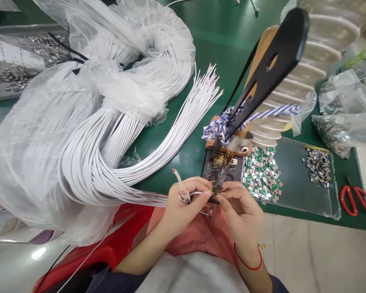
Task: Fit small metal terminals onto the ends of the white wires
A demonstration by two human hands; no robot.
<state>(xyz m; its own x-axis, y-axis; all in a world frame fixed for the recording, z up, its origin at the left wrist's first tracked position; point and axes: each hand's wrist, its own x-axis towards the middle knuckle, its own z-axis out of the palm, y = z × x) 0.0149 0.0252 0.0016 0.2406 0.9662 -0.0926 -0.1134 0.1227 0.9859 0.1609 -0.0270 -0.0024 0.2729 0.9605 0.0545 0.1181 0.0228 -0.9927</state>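
Observation:
My left hand (186, 201) is closed around several white cables (184, 195) with stripped reddish ends, pinching one between thumb and forefinger. Against its fingertips, my right hand (239, 205) is pinched on something too small to make out. Both sets of fingertips meet just below the tip of a soldering iron (225, 165), which is fixed pointing down in a black stand (266, 69) tied with blue-and-white cloth. Beneath the left hand a few cable ends with small green boards (211, 211) hang down. A large bundle of white cables (134, 179) runs in from the left.
Small green-and-silver connectors (264, 173) and a metal connector pile (319, 167) lie on a tray (293, 179). Red-handled scissors (356, 199) rest at the right. A ribbed clear hose (305, 69) rises behind the stand. Plastic wrapping (49, 122) covers cables at left.

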